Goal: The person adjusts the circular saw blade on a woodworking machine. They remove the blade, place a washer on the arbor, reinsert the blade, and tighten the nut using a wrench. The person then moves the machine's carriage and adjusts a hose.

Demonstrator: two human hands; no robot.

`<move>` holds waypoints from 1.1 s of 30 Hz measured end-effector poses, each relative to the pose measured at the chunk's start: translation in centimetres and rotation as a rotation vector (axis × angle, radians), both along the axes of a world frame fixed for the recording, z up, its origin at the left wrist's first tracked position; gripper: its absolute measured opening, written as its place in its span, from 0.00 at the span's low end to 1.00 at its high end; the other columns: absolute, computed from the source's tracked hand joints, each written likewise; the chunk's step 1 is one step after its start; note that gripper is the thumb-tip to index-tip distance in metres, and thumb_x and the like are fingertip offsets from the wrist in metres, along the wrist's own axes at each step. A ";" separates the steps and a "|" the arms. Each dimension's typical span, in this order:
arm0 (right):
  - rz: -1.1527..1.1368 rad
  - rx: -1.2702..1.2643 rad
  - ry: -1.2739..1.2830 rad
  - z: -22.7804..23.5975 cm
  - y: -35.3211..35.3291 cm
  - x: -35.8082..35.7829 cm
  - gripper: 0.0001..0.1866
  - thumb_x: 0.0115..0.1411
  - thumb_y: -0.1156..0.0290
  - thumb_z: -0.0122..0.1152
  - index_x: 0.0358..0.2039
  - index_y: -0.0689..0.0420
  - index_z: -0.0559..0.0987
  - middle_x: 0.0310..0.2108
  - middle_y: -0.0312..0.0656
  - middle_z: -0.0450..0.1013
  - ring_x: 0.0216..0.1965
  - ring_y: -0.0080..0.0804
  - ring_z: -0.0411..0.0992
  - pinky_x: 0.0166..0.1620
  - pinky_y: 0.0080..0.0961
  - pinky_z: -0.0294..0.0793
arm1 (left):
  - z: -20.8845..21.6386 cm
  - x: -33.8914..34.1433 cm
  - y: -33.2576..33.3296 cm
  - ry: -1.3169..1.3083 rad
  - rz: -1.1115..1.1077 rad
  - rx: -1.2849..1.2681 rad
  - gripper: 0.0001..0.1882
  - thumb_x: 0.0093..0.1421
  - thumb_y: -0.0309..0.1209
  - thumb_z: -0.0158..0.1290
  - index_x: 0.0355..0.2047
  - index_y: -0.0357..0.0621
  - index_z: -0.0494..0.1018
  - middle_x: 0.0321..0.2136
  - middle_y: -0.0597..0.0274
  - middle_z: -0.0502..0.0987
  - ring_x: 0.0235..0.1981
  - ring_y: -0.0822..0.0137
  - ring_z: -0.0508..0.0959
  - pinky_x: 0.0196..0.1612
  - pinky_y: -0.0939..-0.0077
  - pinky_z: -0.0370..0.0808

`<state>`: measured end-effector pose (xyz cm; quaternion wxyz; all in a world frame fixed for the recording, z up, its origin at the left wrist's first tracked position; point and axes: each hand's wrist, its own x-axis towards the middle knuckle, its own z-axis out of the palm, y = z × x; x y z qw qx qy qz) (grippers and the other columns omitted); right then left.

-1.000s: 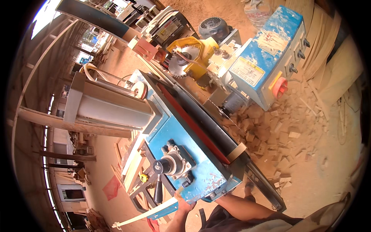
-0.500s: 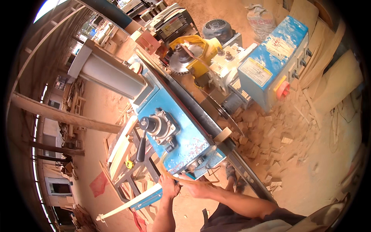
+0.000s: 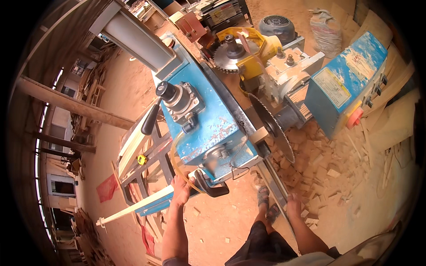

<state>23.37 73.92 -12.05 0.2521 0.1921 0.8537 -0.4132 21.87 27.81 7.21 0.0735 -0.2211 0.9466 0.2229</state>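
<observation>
My left hand (image 3: 181, 189) is closed round the near end of a long pale wooden strip (image 3: 137, 206), which lies along a blue support arm (image 3: 155, 206). Close beside that hand are a black handle (image 3: 212, 185) and a yellowish hose (image 3: 175, 162) looping down from the blue machine body (image 3: 213, 133). On the right, my right hand (image 3: 294, 206) looks closed at the edge of a long metal rail (image 3: 271, 179); its fingertips are hard to make out. A short wooden block (image 3: 258, 134) sits on the rail, near a large circular saw blade (image 3: 271, 126).
A second saw blade (image 3: 230, 54) stands in a yellow guard (image 3: 266, 44). To its right are a motor (image 3: 277, 29) and a blue control box (image 3: 350, 84) with a red knob (image 3: 355, 118). Wood offcuts (image 3: 310, 159) litter the floor. A yellow tape measure (image 3: 142, 159) lies at left.
My right hand has left the spot beside my left hand and moved right to the rail, uncovering the black handle. My left hand stays at the strip's end. The view has shifted.
</observation>
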 end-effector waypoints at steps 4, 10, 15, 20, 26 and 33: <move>0.089 -0.026 0.099 5.2 -1.4 -1.3 0.20 0.63 0.65 0.57 0.53 0.62 0.75 0.46 0.63 0.75 0.47 0.64 0.73 0.51 0.48 0.72 | -1.1 -2.8 1.2 0.064 0.089 -0.191 0.23 0.69 0.49 0.44 0.39 0.42 0.79 0.36 0.50 0.77 0.46 0.48 0.71 0.57 0.52 0.60; 0.221 0.036 0.240 6.4 -2.2 -1.0 0.27 0.62 0.60 0.59 0.57 0.63 0.72 0.48 0.62 0.73 0.49 0.64 0.72 0.52 0.52 0.73 | -3.9 -4.5 0.9 0.154 0.241 -0.563 0.24 0.72 0.44 0.41 0.33 0.41 0.81 0.31 0.47 0.78 0.38 0.47 0.75 0.50 0.51 0.66; 0.239 0.079 0.244 6.0 -2.0 -1.1 0.27 0.61 0.59 0.60 0.56 0.63 0.72 0.48 0.61 0.73 0.49 0.64 0.73 0.51 0.53 0.73 | -4.3 -5.7 0.6 0.192 0.242 -0.613 0.24 0.72 0.44 0.41 0.34 0.40 0.82 0.30 0.45 0.79 0.38 0.46 0.76 0.50 0.51 0.67; 0.237 0.095 0.264 5.9 -2.1 -1.0 0.27 0.60 0.59 0.60 0.55 0.63 0.73 0.47 0.61 0.74 0.48 0.63 0.73 0.50 0.53 0.74 | -4.5 -5.7 0.2 0.214 0.215 -0.621 0.24 0.72 0.42 0.40 0.33 0.39 0.80 0.30 0.46 0.78 0.37 0.46 0.76 0.49 0.51 0.67; 0.237 0.118 0.301 6.0 -2.1 -0.9 0.26 0.59 0.60 0.61 0.55 0.62 0.73 0.45 0.60 0.74 0.46 0.62 0.74 0.47 0.53 0.75 | -5.3 -4.8 -0.5 0.232 0.136 -0.680 0.21 0.70 0.40 0.40 0.37 0.39 0.79 0.35 0.47 0.78 0.41 0.44 0.75 0.50 0.49 0.66; 0.217 0.138 0.241 6.9 -2.4 -1.4 0.26 0.58 0.61 0.61 0.53 0.62 0.74 0.43 0.60 0.75 0.44 0.63 0.74 0.46 0.53 0.75 | -7.0 -3.3 -2.2 0.206 0.078 -0.716 0.17 0.63 0.34 0.44 0.46 0.37 0.76 0.42 0.51 0.78 0.45 0.45 0.75 0.53 0.49 0.66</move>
